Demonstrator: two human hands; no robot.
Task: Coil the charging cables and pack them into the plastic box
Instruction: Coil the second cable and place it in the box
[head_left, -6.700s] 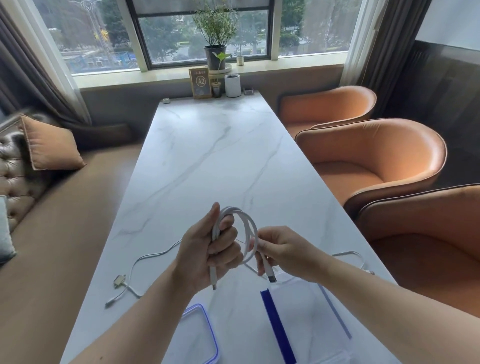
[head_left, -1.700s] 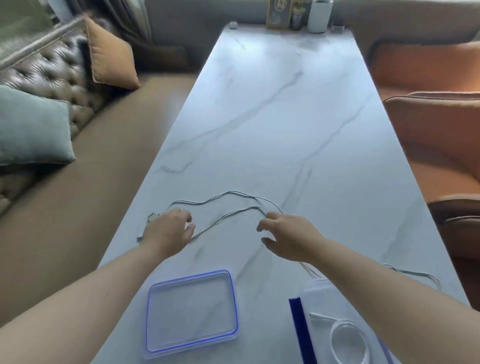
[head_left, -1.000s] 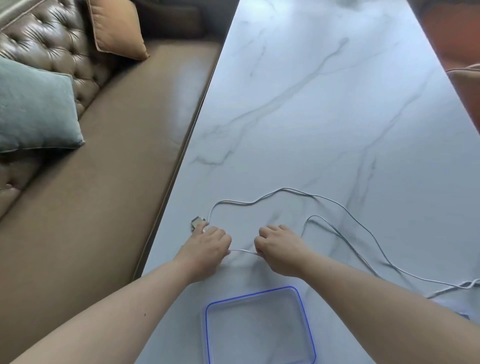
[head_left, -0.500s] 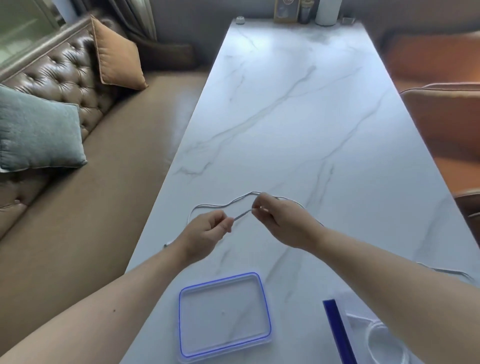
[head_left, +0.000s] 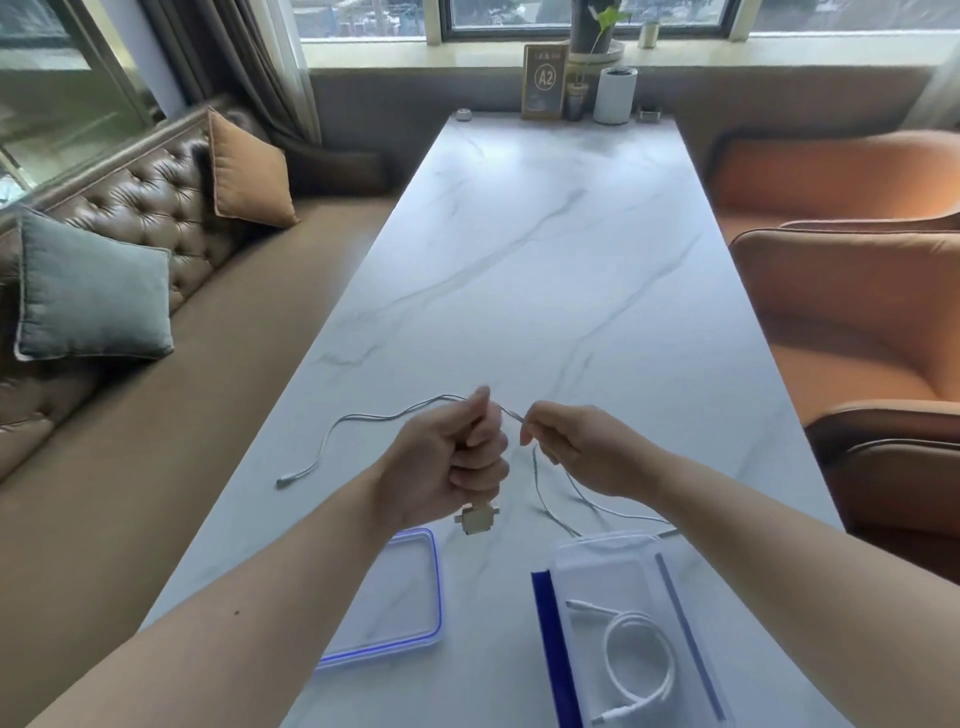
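A thin grey charging cable (head_left: 363, 418) is lifted above the marble table between both hands. My left hand (head_left: 452, 462) is a fist around it, and a square multi-plug connector (head_left: 477, 519) hangs below that fist. My right hand (head_left: 576, 449) pinches the cable just to the right, with the rest drooping to the table. One loose end (head_left: 284, 482) lies near the left table edge. The clear plastic box (head_left: 605, 551) with a blue clip sits at the near right and holds a coiled white cable (head_left: 641, 665).
The box's lid (head_left: 415, 587), clear with a blue rim, lies flat at the near left. A brown bench with cushions (head_left: 93, 296) runs along the left, orange chairs (head_left: 852, 322) along the right. A sign, a white cup and a plant stand at the table's far end.
Both hands took the grey cable off the table and raised it. The left hand closed into a fist with the connector hanging below. The white coil held earlier now lies in the box.
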